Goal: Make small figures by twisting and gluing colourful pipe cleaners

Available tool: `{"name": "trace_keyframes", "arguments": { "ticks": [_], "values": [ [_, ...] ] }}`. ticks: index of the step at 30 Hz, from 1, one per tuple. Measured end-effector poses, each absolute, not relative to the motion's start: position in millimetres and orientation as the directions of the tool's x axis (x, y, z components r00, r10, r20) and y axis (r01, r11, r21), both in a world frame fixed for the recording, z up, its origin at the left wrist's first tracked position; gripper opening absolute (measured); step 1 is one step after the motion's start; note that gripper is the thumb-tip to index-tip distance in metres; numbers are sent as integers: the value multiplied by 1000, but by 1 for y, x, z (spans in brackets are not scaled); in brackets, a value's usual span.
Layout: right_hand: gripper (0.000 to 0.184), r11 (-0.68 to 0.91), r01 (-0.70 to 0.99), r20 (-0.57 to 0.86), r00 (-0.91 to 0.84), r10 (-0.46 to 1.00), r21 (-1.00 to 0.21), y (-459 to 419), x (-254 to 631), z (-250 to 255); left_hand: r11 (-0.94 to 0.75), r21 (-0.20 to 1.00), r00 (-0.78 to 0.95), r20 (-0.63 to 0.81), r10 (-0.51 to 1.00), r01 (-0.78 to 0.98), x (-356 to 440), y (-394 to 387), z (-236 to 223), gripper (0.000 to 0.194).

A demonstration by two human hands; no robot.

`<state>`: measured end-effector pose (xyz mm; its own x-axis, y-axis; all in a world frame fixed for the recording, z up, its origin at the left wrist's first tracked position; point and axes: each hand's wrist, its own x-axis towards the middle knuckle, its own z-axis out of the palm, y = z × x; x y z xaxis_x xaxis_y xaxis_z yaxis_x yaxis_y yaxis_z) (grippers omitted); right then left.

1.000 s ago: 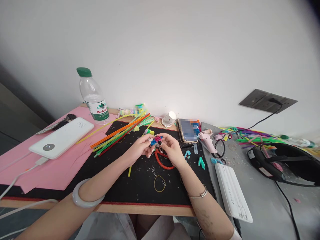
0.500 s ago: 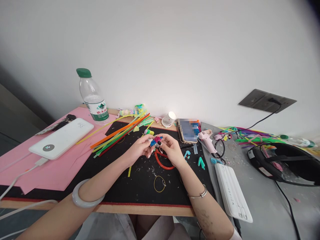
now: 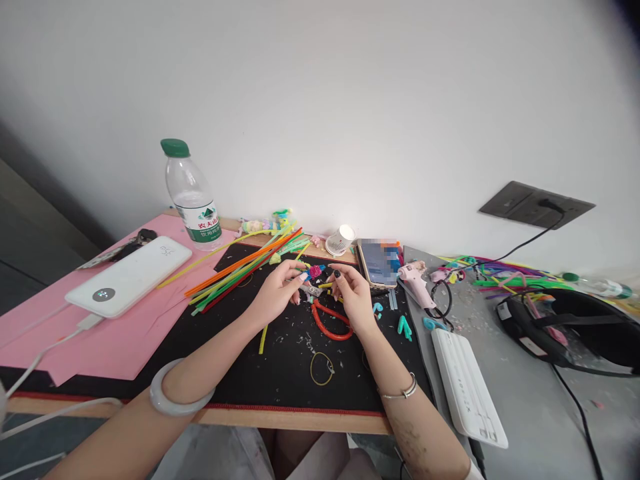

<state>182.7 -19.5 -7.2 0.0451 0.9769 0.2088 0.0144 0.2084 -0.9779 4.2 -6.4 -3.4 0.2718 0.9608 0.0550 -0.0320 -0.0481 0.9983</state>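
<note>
Between the thumb and fingers of my left hand (image 3: 281,290) is a small blue and magenta fuzzy piece (image 3: 315,271), which looks like twisted pipe cleaner. My right hand (image 3: 354,297) is just right of it, a small gap away. Its thumb and forefinger are pinched together, and whatever they may hold is too small to make out. Below and between the hands lies a red-handled tool (image 3: 334,333) with a grey metal head, partly hidden by the fingers. Beside my left hand, a bundle of orange, yellow, green and red pipe cleaners (image 3: 245,272) rests on the black mat (image 3: 220,363).
At left are a water bottle (image 3: 197,207), a white power bank (image 3: 129,277) and pink paper (image 3: 115,347). Behind my hands stand a paper cup (image 3: 340,240) and a phone (image 3: 379,263). Rightward are a glue gun (image 3: 417,283), another power bank (image 3: 467,387) and a black headset (image 3: 565,330).
My hands have moved apart; the right one has come away from the blue and magenta piece, which stays in my left hand. The whole view has shifted slightly.
</note>
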Motion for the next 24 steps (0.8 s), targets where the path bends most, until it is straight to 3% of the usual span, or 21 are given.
{"name": "trace_keyframes", "arguments": {
  "ticks": [8, 15, 19, 21, 24],
  "values": [
    [23, 164, 162, 172, 37, 984, -973, -21, 182, -7, -92, 994, 342, 68, 937, 54, 6, -11, -2, 28],
    [23, 201, 275, 219, 39, 975, -940, -21, 185, -7, 36, 994, 440, -76, 895, 99, 6, -11, -2, 41],
    [15, 256, 495, 345, 96, 934, -830, -23, 192, -3, 105, 991, 301, -77, 951, -78, 3, -6, -4, 44],
    [21, 266, 623, 375, 46, 926, -735, -25, 197, 0, 110, 980, 184, -78, 980, -169, 1, -3, -4, 44],
    [37, 264, 733, 302, -84, 950, -627, -29, 199, 0, 107, 960, 69, -93, 993, -257, -3, 2, -4, 41]
  ]
}}
